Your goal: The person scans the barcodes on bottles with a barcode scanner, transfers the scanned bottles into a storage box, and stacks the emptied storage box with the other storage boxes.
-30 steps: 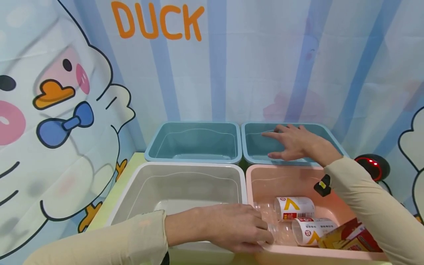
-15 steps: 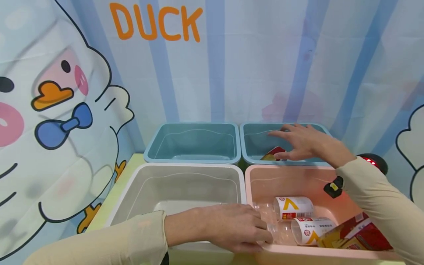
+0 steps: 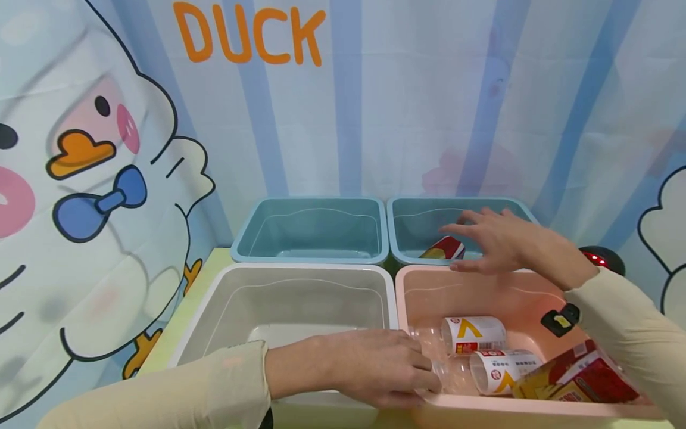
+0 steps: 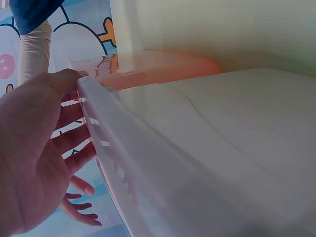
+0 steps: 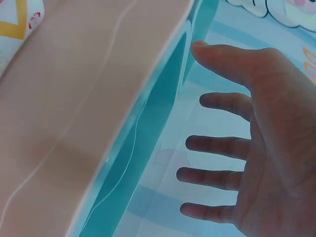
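Red box (image 3: 445, 249) lies in right blue bin (image 3: 420, 221): looks light, crushable; best held by edges. Right hand (image 3: 498, 241) spread, empty, nearby. Left hand (image 3: 377, 368) at grey bin (image 3: 321, 298); fingertips hidden, can't tell if gripping.

Soft, fairly bright light spreads evenly over the head view, keeping the backdrop (image 3: 418, 107) pale and its lettering crisp. Gentle shading gathers on the inner walls of the grey bin (image 3: 321, 305) and the pink bin (image 3: 482, 292), while small glints sit on the clear plastic bottles (image 3: 461, 375) and red lights glow on the black device (image 3: 602, 260). The left wrist view is dimmer, with a purplish cast over the left hand (image 4: 34, 153); the pale surface close to the lens is smeared, perhaps from poor focus. In the right wrist view, the palm of the right hand (image 5: 276, 148) falls in shade against the brighter, softer backdrop, and a diffuse shadow darkens the pink wall.
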The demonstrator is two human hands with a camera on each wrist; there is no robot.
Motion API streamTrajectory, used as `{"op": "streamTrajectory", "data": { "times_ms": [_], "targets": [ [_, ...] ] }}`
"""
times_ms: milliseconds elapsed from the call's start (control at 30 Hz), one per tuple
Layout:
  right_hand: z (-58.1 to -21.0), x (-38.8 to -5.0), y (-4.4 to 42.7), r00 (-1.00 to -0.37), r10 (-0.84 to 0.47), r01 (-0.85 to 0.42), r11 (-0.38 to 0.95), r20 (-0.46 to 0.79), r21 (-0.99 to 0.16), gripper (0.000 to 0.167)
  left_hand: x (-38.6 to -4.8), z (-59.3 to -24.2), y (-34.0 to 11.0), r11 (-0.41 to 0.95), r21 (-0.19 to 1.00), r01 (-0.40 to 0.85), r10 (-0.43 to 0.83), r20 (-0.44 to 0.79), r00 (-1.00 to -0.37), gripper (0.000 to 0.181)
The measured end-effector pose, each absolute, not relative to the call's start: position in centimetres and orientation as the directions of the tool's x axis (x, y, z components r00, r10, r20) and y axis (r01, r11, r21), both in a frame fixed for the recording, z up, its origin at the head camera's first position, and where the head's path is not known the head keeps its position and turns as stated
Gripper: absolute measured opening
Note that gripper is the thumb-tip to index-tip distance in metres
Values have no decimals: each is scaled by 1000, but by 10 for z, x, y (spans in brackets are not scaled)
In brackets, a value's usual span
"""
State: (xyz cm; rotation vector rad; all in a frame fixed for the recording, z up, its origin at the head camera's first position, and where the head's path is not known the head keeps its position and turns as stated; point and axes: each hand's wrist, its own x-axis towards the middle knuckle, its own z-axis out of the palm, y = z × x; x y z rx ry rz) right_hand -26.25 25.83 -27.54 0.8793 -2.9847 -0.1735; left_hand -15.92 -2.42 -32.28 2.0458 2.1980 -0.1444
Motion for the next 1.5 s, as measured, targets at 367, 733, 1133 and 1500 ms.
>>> {"op": "streamTrajectory", "data": {
  "times_ms": [367, 733, 1133, 1500],
  "targets": [
    [-283, -225, 259, -754, -657, -649, 748, 11, 141, 58, -157, -323, -25, 64, 14, 998, 986, -157, -61, 33],
    [-289, -196, 246, -725, -589, -600, 795, -356, -93, 63, -157, -324, -23, 71, 30, 997, 985, -160, -65, 32],
    [-310, -190, 254, -669, -515, -524, 838, -535, -153, 50, -158, -325, -25, 86, 56, 995, 985, -153, -77, 34],
    [-314, -188, 272, -632, -438, -437, 883, -640, -173, 51, -158, -325, -24, 92, 45, 995, 982, -168, -83, 34]
  ]
}}
